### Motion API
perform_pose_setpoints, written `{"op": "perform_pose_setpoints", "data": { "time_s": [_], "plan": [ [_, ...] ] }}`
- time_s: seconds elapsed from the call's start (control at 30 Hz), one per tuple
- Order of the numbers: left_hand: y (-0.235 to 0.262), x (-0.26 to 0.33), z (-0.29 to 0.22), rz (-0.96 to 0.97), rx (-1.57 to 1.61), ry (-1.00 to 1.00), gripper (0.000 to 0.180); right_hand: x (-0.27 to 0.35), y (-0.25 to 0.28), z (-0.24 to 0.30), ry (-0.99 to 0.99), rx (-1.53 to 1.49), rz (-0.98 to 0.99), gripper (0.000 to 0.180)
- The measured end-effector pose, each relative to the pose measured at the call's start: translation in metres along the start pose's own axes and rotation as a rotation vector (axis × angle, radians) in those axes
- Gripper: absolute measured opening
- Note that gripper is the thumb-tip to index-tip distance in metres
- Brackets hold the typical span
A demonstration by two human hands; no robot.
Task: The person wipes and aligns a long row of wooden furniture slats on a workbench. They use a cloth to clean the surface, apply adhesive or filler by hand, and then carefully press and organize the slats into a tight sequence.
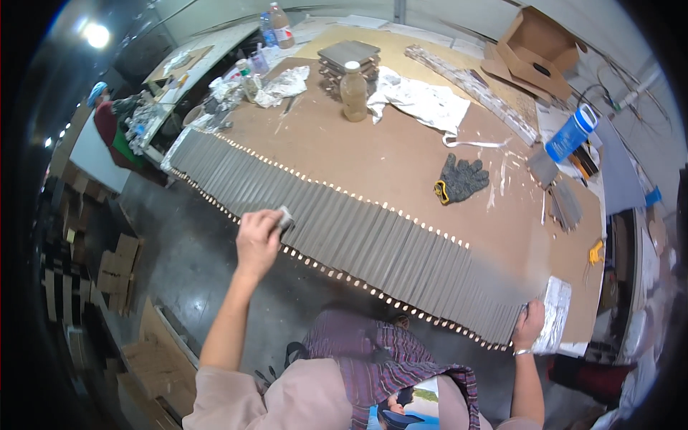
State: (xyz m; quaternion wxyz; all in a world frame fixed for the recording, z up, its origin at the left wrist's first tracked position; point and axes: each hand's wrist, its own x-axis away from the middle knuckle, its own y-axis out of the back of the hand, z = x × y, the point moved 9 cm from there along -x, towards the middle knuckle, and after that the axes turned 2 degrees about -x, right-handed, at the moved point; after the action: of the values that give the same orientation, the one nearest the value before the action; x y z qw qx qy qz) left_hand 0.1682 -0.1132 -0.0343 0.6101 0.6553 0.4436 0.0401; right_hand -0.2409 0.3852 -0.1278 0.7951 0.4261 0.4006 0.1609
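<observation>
A long row of thin grey slats [358, 233] with pale ends lies side by side along the table's near edge, running diagonally from upper left to lower right. My left hand [258, 240] is closed on a small grey pad [285, 217], which touches the slats left of the row's middle. At the right end, my right hand [529, 326] is closed around the last slats, its fingers partly hidden. Beside that hand lies a silvery foil-wrapped block [554, 315]; a similar pale block [174, 149] stands at the row's left end.
On the brown table [401, 172] are a dark knit glove [462, 179], a bottle of yellowish liquid [353, 93], a stack of grey tiles [347, 54] and a white cloth [423, 100]. A blue bottle [572, 134] and an open carton [534, 54] stand far right. Another person [115, 129] works at left.
</observation>
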Motion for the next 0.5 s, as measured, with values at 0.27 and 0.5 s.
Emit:
{"op": "perform_pose_setpoints", "data": {
  "time_s": [0.27, 0.5],
  "plan": [
    [-0.039, -0.062, 0.04, 0.24, 0.19, -0.276, 0.042, -0.046, 0.027, 0.155, -0.299, -0.168, -0.218, 0.02],
    [-0.002, -0.043, 0.049, 0.41, 0.273, -0.572, 0.043, -0.081, -0.107, 0.473, 0.356, -0.379, 0.131, 0.039]
  ]
}}
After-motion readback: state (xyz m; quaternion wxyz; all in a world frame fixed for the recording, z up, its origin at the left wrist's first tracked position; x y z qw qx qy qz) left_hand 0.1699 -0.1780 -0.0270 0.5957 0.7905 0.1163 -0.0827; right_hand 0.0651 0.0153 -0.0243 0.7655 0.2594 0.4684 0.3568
